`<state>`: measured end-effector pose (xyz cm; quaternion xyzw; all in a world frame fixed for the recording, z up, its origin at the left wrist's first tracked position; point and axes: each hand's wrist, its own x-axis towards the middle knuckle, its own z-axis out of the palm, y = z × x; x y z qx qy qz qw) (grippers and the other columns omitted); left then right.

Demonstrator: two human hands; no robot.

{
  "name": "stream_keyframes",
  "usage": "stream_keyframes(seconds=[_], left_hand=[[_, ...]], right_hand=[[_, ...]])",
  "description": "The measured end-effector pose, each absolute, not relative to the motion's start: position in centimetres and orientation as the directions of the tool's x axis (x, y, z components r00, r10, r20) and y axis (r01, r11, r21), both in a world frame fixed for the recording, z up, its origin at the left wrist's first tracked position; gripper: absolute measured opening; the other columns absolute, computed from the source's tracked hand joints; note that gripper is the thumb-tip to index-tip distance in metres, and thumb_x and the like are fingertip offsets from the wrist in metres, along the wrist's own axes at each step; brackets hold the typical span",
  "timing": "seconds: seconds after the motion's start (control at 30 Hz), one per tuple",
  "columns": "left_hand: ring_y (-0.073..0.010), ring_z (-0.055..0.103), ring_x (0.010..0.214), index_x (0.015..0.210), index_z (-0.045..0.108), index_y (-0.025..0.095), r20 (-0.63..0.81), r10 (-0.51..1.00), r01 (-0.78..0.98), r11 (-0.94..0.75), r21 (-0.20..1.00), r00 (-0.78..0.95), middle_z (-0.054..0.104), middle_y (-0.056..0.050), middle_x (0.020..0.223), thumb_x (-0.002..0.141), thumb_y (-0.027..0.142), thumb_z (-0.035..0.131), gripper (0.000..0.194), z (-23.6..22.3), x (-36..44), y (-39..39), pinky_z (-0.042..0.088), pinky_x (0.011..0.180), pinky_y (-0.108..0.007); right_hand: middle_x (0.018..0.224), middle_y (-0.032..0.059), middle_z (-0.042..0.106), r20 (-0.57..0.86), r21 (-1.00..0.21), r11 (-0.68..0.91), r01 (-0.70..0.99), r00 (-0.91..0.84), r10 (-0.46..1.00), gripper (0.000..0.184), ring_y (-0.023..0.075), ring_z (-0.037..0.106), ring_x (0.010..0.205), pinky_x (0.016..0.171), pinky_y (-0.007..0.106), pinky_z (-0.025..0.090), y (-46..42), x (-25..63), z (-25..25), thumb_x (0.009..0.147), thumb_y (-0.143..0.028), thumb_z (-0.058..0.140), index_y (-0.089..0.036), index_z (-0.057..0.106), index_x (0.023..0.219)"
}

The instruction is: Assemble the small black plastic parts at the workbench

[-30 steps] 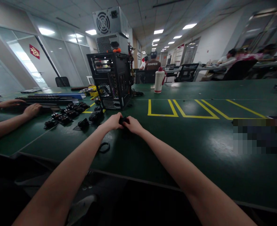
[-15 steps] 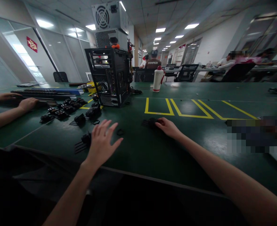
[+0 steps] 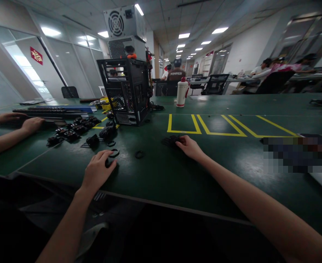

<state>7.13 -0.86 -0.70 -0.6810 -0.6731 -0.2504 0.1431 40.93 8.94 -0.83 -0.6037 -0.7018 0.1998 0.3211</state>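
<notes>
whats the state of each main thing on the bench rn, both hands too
left hand: curled over a small, mostly hidden black part, grip unclear
right hand: touching a dark bunched part, grip unclear
dark bunched part: lying on the green tabletop
small black loop: lying loose between the hands
black metal computer case: standing upright
two silver metal power supplies: stacked on the case
white bottle with red lid: upright, lid on

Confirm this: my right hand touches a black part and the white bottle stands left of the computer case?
Not quite: the head view shows the white bottle right of the computer case; your right hand does touch a black part.
</notes>
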Motion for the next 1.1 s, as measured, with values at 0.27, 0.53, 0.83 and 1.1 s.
stream_keyframes(seconds=[0.27,0.53,0.83,1.1], left_hand=[[-0.0242,0.037,0.113,0.122,0.034,0.023,0.426,0.903,0.988,-0.114,0.105,0.059,0.037,-0.007,0.125,0.069,0.054,0.045,0.062,1.4,4.7,0.7,0.032,0.093,-0.036],[-0.0243,0.054,0.089,0.102,0.054,0.025,-0.095,0.991,0.986,-0.110,-0.127,0.099,0.058,-0.007,0.101,0.069,0.045,0.044,0.039,4.0,5.7,6.3,0.041,0.073,-0.031],[-0.0188,0.054,0.077,0.092,0.059,0.022,0.039,0.968,0.966,-0.246,-0.075,0.250,0.051,-0.005,0.093,0.070,0.039,0.041,0.033,3.8,4.3,1.5,0.042,0.072,-0.030],[-0.0204,0.040,0.108,0.095,0.049,0.016,0.401,0.907,0.942,-0.240,0.236,0.130,0.041,-0.007,0.112,0.068,0.027,0.046,0.029,0.1,3.8,0.0,0.033,0.093,-0.034]], right_hand=[[0.101,0.0102,0.044,0.538,-0.320,0.586,0.744,-0.366,0.759,0.029,0.0199,0.047,0.092,0.079,0.036,0.041,4.4,36.4,1.9,0.078,-0.024,0.043,-0.016,0.044,0.106],[0.106,0.0113,0.045,0.323,-0.105,0.885,0.453,-0.826,0.461,0.022,0.0156,0.050,0.084,0.072,0.030,0.041,-1.2,30.2,2.3,0.081,-0.022,0.039,-0.014,0.050,0.098],[0.117,0.0127,0.042,0.479,-0.222,0.624,0.749,-0.473,0.739,0.028,0.0283,0.035,0.111,0.092,0.049,0.025,2.9,34.9,2.5,0.077,-0.025,0.045,-0.018,0.048,0.104],[0.108,0.0218,0.046,0.173,-0.432,0.256,0.865,-0.199,0.965,0.051,0.0314,0.049,0.097,0.077,0.045,0.040,10.0,34.5,0.7,0.074,-0.029,0.050,-0.010,0.034,0.118]])
